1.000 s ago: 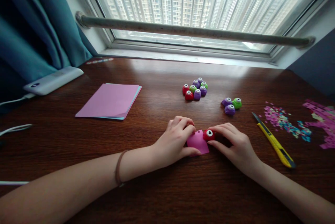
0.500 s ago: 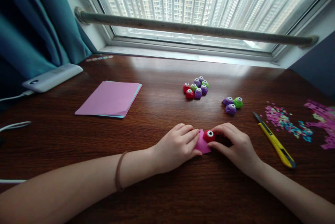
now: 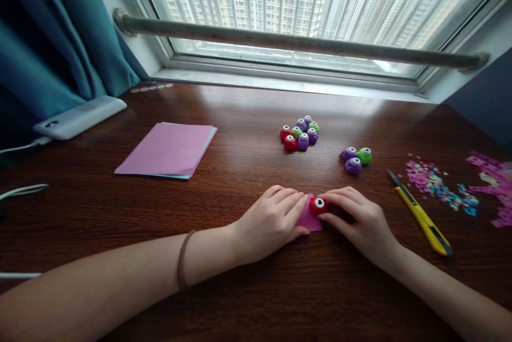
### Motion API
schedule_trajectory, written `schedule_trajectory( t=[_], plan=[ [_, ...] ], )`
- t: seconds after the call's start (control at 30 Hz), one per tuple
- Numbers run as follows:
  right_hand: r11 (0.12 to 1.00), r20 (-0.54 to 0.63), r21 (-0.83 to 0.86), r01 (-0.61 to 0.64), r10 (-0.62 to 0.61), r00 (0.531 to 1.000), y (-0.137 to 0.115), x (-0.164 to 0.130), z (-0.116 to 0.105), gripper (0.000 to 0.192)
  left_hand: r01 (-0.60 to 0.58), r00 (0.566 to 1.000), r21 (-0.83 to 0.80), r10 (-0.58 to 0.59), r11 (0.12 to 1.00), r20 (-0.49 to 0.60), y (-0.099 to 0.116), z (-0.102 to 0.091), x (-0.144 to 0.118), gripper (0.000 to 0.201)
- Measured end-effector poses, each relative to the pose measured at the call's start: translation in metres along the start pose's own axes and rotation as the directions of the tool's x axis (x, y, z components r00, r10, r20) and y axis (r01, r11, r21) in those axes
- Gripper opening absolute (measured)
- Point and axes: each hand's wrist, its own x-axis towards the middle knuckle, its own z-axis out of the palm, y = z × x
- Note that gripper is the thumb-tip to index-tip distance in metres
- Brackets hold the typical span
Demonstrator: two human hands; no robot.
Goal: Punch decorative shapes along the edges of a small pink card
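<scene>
A small pink piece of paper (image 3: pixel 310 220) lies near the middle front of the table, partly under my left hand (image 3: pixel 276 222). The fingers of that hand are closed on the paper's left side. At the paper's right edge sits a red craft punch (image 3: pixel 319 205) with a white button that bears a dark heart. My right hand (image 3: pixel 362 219) pinches this punch between thumb and fingers. How far the paper reaches into the punch is hidden.
Several purple, green and red craft punches (image 3: pixel 303 141) stand farther back, with 3 more (image 3: pixel 353 165) nearer. A yellow utility knife (image 3: pixel 424 220), confetti (image 3: pixel 434 182) and punched pink scraps (image 3: pixel 494 182) lie right. Stacked coloured paper (image 3: pixel 168 150) and a white device (image 3: pixel 82 117) are left.
The red punch has shifted slightly left and farther onto the pink paper, with my right hand on it. My left hand stays almost in place.
</scene>
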Motion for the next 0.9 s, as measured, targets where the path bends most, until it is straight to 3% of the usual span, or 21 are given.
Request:
schedule_trajectory(
  t=[0.9],
  plan=[
    [1.000, 0.016, 0.000, 0.003, -0.003, 1.000, -0.0018, 0.0003, -0.0002, 0.022, 0.003, 1.000, -0.042, -0.004, 0.999, -0.027, -0.0014, 0.0027, -0.0012, 0.057]
  ],
)
